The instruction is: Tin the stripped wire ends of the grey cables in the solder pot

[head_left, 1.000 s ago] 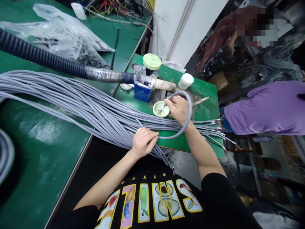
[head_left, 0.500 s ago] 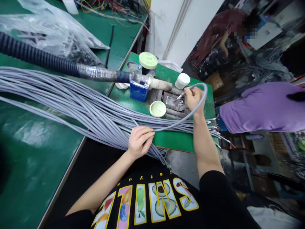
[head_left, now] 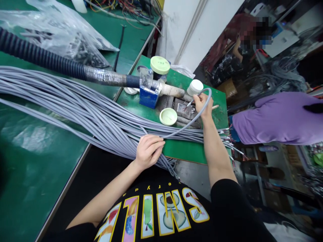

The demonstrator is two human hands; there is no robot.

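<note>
Between the fingers of my right hand [head_left: 204, 105] is the end of a grey cable [head_left: 193, 121], bent in a loop over the hand. Its thin stripped wires reach the shiny metal surface of a small solder pot [head_left: 183, 109]. My left hand [head_left: 150, 151] is closed on the same cable further back, beside a large bundle of grey cables [head_left: 101, 111]. A shallow pale green dish [head_left: 168, 116] sits just left of the pot. Behind my right hand stands a white lidded jar [head_left: 195, 87].
A ribbed black hose [head_left: 63, 70] ends in a nozzle beside the pot, resting on a blue box [head_left: 148, 98]. A green-lidded tub [head_left: 159, 65] stands behind it. A clear plastic bag [head_left: 75, 43] lies at back left. A person in purple [head_left: 275, 117] is at right.
My right hand has shifted slightly left with the cable end, and the loop has come nearer the pot. A light stick now shows beyond that hand. My left hand stays nearly in place.
</note>
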